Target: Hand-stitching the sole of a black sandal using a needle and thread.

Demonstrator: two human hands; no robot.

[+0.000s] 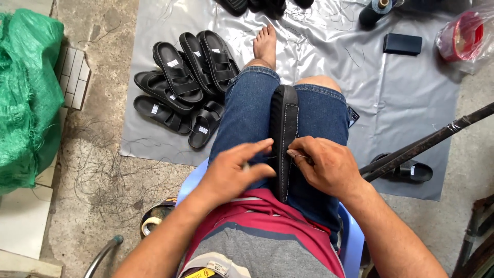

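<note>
Left hand (234, 170) lying against the near left edge of a black sandal (284, 139), fingers stretched rightward and pinched lightly on something small and pale, too small to identify. Right hand (324, 166) pressed to the sandal's right edge, fingers curled and closed around a thin needle (297, 154) at the white stitching line. Sandal clamped upright on its side between two knees in blue denim shorts (247, 118), sole edge facing up, running from near the waist out toward the knees, centre of the scene. Bare foot (265, 45) resting farther out on a grey plastic sheet (406, 98) spread over a concrete floor (98, 170). Pile of finished black sandals (185, 87) on the sheet to the far left, several with small white tags. One more black sandal (411, 171) lying on the sheet to the right, partly hidden behind a dark metal rod (427, 144) crossing diagonally. Dark flat rectangular case (402, 44) at far right, near a spool of dark thread (374, 11) and a red item in a clear plastic bag (463, 36). Green mesh sack (25, 92) at the left edge. Loose black thread scraps (103, 180) scattered on the concrete near left. Roll of tape (152, 224) beside a pale blue plastic stool (352, 242), seat mostly covered. Red and grey shirt (267, 231) at the near edge.
</note>
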